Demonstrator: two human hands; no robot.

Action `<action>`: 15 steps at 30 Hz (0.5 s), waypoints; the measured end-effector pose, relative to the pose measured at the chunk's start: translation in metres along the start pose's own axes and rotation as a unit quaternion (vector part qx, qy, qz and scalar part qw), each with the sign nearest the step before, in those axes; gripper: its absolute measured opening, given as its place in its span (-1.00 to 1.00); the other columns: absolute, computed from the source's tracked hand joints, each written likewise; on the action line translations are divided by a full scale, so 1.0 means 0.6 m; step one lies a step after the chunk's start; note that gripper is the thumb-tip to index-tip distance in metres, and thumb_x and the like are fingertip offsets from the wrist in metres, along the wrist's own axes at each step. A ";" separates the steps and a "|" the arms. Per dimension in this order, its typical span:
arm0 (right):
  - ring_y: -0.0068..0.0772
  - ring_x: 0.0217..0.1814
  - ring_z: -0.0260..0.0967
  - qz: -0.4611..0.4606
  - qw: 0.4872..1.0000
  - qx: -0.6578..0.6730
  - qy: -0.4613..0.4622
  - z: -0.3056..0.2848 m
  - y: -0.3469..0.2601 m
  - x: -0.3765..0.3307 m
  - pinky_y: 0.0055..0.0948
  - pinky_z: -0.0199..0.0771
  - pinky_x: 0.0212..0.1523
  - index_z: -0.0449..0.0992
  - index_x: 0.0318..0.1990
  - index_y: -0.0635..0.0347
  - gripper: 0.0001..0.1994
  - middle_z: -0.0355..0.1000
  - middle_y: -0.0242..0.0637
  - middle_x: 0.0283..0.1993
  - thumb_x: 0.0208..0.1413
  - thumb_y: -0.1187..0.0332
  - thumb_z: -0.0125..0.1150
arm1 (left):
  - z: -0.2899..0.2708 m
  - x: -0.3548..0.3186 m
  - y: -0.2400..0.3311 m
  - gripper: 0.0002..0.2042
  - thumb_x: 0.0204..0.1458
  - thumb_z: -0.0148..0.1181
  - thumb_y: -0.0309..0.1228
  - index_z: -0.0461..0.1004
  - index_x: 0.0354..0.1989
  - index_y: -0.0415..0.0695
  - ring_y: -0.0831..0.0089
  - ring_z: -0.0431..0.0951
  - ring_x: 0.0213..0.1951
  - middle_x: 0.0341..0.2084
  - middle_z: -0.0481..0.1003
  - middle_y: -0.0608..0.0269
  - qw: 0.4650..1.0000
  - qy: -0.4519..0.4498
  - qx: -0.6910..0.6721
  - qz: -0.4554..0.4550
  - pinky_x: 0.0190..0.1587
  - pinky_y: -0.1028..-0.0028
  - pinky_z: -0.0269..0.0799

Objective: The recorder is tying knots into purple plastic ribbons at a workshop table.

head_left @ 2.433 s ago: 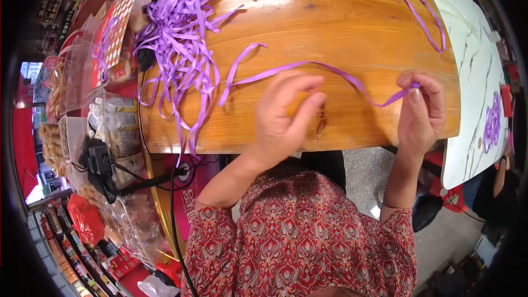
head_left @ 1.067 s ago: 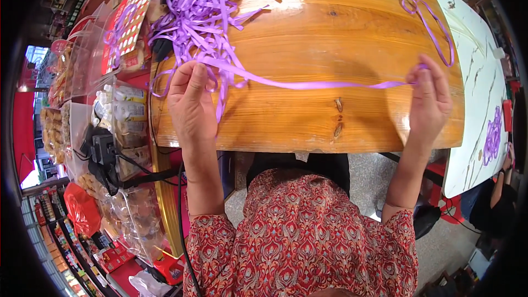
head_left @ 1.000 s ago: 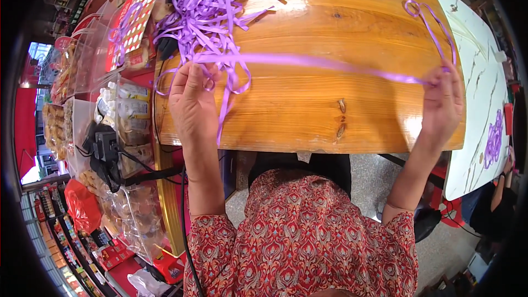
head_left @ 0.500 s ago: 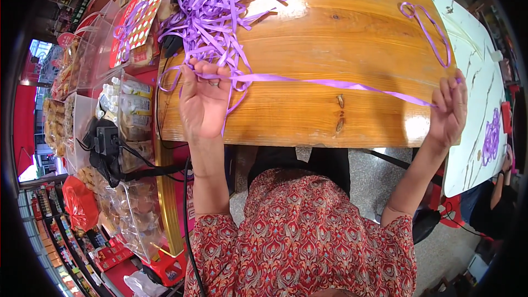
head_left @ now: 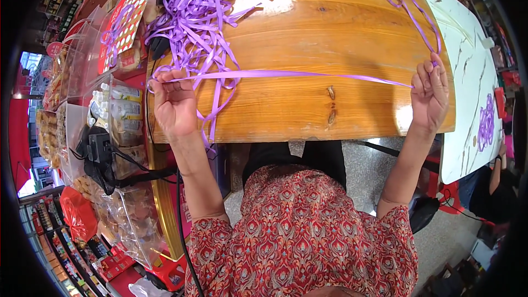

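A length of purple ribbon is stretched across the wooden table, between my two hands. At its left end, my left hand is closed in a pinch on the ribbon, palm turned up. Over the table's right side my right hand grips the other end with fingers curled; a small purple bit shows at its fingertips. Just beyond the left hand lies a large tangled heap of purple ribbon, with loose strands hanging by the near edge. A looped ribbon lies beyond my right hand.
Clear-walled bins of packaged food stand along the left, with a black strapped device there. To the right is a white marbled table holding another purple ribbon bundle. Another person is beside it.
My left hand has moved left along the ribbon, widening the gap between my hands and drawing the strand straighter. My right hand has shifted slightly left in the picture, as has the whole view.
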State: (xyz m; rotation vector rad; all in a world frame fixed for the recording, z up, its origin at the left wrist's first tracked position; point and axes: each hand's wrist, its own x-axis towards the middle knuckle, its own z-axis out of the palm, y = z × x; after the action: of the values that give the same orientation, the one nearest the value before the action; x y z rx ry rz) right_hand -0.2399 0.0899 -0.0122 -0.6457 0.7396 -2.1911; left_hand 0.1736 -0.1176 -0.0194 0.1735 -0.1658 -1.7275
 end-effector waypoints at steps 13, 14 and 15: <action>-0.59 -0.46 -0.01 -0.029 0.994 0.103 -0.025 -0.073 -0.045 -0.012 -0.65 0.03 -0.56 0.24 0.09 0.47 -0.70 0.16 -0.32 -0.30 0.22 0.55 -0.10 | -0.002 0.003 0.050 -0.82 0.08 0.12 -0.37 0.43 -0.23 -0.22 0.47 0.42 -0.41 -0.52 0.44 0.33 0.996 0.016 -0.003 0.090 -0.22 0.43 0.40; -0.58 -0.47 0.00 -0.041 0.995 0.094 -0.008 -0.071 -0.047 -0.012 -0.65 0.03 -0.57 0.24 0.09 0.47 -0.70 0.17 -0.31 -0.32 0.21 0.55 -0.10 | -0.003 0.003 0.054 -0.82 0.08 0.12 -0.37 0.43 -0.23 -0.22 0.47 0.42 -0.41 -0.52 0.44 0.33 0.995 0.016 -0.003 0.096 -0.22 0.43 0.40; -0.60 -0.48 -0.02 -0.043 0.994 0.102 0.007 -0.073 -0.049 -0.012 -0.66 0.02 -0.58 0.26 0.07 0.48 -0.71 0.17 -0.32 -0.34 0.22 0.55 -0.10 | -0.006 0.004 0.057 -0.81 0.08 0.12 -0.36 0.43 -0.24 -0.22 0.48 0.40 -0.43 -0.52 0.43 0.34 0.996 -0.010 -0.015 0.082 -0.25 0.45 0.38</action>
State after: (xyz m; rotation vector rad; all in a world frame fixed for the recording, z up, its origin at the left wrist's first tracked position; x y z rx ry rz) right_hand -0.2770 0.1257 -0.0251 -0.5675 0.4938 -2.3150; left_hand 0.2072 -0.1254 -0.0156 0.1166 -0.1639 -1.5670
